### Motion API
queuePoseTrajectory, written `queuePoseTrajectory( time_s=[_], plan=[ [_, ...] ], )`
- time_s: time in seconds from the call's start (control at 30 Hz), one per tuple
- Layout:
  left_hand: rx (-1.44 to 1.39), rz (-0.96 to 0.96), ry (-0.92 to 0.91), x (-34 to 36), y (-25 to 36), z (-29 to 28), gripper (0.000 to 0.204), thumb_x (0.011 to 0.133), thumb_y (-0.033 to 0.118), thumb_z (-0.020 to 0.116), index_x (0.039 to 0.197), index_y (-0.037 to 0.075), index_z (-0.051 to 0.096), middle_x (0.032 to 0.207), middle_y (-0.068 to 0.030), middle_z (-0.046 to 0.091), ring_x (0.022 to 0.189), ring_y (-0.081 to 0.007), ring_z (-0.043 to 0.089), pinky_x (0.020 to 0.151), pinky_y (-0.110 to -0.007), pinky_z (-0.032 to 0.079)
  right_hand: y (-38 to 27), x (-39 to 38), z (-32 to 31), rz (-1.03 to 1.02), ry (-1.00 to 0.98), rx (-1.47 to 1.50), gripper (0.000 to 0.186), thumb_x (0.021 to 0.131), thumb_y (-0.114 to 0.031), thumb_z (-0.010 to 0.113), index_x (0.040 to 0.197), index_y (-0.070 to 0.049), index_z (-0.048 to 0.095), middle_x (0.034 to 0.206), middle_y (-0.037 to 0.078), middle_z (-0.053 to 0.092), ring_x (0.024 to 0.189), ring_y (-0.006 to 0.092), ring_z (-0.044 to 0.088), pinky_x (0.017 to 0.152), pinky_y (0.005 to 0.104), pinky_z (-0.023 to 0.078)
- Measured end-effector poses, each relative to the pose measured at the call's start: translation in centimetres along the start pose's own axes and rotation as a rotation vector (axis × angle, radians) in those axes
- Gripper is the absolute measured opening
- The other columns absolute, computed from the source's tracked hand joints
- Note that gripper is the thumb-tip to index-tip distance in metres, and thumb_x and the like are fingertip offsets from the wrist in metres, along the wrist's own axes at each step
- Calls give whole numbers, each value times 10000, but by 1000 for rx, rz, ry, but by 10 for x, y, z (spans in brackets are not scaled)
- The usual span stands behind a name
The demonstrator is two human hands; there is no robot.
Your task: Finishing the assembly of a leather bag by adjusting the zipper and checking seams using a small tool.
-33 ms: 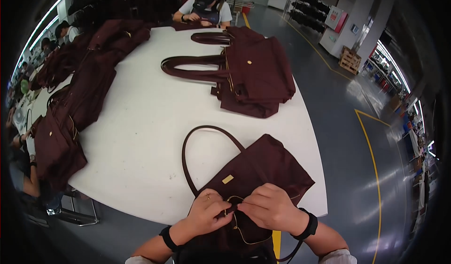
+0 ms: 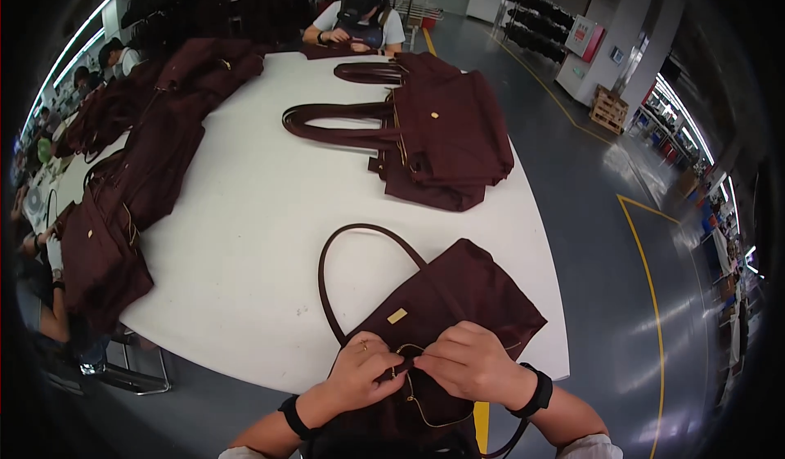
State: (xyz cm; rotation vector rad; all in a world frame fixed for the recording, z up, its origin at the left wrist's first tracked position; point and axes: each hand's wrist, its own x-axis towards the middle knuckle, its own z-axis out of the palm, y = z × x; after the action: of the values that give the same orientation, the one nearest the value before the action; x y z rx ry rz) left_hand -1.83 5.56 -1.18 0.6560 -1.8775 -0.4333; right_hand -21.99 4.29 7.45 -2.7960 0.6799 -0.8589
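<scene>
- The left hand has its grip pinched closed on fabric beside the gold zip of a burgundy bag.
- The right hand, its grip also pinched closed, holds the same bag just beside.
- The bag lies at the near right of the white counter, its handle looped leftward.
- Beyond are stacked burgundy bags.

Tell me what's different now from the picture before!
Nothing was clearly moved, grabbed or let go; the view just shifted a tiny bit. The left hand and right hand still hold the bag, and the pile ahead stayed put.
</scene>
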Motion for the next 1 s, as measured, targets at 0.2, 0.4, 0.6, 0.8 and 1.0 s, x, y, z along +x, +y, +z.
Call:
queuePoseTrajectory(
  time_s=[0.2,0.4,0.6,0.8,1.0],
  plan=[
    [-66,61,-58,4,-8,5,326,630,54,778,896,58,589,738,-86,591,680,-263,600,711,-374,492,21,9,-13,-38,-116,181,120,711,-57,694,818,-40,643,776,46,562,723,221,541,639,322,443],
    [-52,26,-53,-2,-14,-1,370,593,-1,748,906,62,561,732,-94,587,665,-292,588,696,-387,479,39,22,-2,-71,-228,439,95,789,-83,659,775,-6,607,750,93,551,755,285,531,714,377,459],
    [-128,41,-81,5,-11,7,299,637,0,704,880,60,540,715,-103,582,654,-290,584,694,-394,463,46,15,-3,-3,-272,576,65,743,-50,659,750,-12,607,727,80,567,783,277,544,726,374,463],
    [-134,16,-49,-2,-13,7,300,626,-7,692,876,54,536,698,-94,550,633,-289,545,667,-396,448,46,15,7,11,-281,601,71,743,-51,654,746,-23,589,712,76,555,769,276,536,706,379,450],
    [-149,27,-58,0,-13,7,298,637,-14,688,880,54,528,694,-84,526,607,-273,513,659,-385,444,47,14,10,35,-301,644,95,747,-40,640,726,-36,547,700,73,539,737,276,514,686,380,433]
  ],
)
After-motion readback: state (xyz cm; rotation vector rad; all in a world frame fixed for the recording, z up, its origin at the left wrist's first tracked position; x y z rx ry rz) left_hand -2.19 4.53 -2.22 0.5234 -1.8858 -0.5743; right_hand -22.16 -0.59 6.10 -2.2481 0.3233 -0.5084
